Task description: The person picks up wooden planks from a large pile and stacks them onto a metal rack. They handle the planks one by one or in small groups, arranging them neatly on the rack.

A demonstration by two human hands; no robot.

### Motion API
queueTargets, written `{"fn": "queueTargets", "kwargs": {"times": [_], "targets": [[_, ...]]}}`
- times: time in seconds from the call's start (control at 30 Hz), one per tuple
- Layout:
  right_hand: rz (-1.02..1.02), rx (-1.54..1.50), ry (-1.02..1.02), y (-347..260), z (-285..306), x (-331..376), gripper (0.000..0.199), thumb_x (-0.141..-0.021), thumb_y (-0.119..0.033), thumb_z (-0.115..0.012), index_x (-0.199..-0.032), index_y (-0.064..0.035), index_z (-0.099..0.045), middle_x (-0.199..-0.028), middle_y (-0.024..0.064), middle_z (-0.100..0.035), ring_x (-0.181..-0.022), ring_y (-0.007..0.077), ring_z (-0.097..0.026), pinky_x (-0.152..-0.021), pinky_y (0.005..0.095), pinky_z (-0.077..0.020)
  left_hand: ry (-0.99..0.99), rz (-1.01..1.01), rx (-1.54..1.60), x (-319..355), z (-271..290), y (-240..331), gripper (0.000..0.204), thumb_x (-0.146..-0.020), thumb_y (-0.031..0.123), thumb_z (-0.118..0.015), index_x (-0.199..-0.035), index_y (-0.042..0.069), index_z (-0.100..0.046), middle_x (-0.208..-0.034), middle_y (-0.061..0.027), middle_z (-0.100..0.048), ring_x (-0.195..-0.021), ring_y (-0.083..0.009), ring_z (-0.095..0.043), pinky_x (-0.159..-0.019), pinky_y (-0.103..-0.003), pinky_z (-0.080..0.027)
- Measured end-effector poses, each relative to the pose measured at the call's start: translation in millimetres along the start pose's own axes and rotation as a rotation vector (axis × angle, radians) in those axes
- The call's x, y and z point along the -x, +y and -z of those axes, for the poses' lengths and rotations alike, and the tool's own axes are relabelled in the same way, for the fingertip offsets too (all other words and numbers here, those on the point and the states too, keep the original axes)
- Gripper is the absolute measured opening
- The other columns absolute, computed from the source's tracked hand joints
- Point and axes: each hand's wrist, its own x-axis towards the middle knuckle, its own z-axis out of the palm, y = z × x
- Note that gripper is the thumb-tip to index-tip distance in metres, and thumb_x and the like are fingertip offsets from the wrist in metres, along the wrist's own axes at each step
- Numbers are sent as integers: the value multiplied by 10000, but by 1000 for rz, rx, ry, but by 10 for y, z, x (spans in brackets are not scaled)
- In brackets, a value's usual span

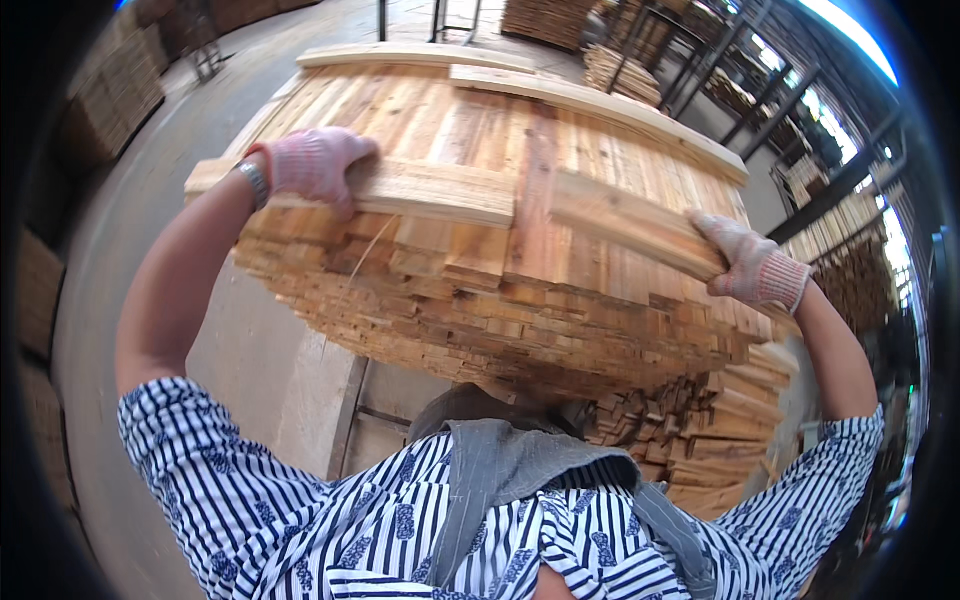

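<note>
No text, label, brand, number or sign can be read. The boards (430, 188) show grain but no legible mark. Dark patches on the striped shirt (404, 521) form no readable letters. The wristband (254, 185) is too small and blurred to read, as are the far stacks (115, 95) at upper left.

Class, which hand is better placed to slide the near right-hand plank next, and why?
The right, probably: the gloved right hand holds the outer end of the near right-hand plank, while the left hand grasps the separate near left-hand plank.
</note>
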Motion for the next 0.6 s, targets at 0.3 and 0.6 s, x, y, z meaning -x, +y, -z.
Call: {"fn": "queueTargets", "kwargs": {"times": [0.3,0.6], "targets": [[18,-68,-21,-89,-365,-316,968,-747,-115,-777,-1592,-139,-306,-1342,219,-574,-1199,334,-594,-1081,366,-483,34,58,43,92,32,215,871,-619,198,-917,-1397,62,-551,-1244,-141,-660,-1133,-267,-643,-1023,-361,-517],[125,226,151,-312,-252,196,796,-836,-202,-650,-1566,-90,-350,-1421,295,-524,-1324,392,-519,-1131,441,-384,43,-11,260,-38,-137,-83,950,-653,65,-871,-1488,-17,-425,-1398,-170,-569,-1297,-257,-528,-1137,-332,-390]]}}
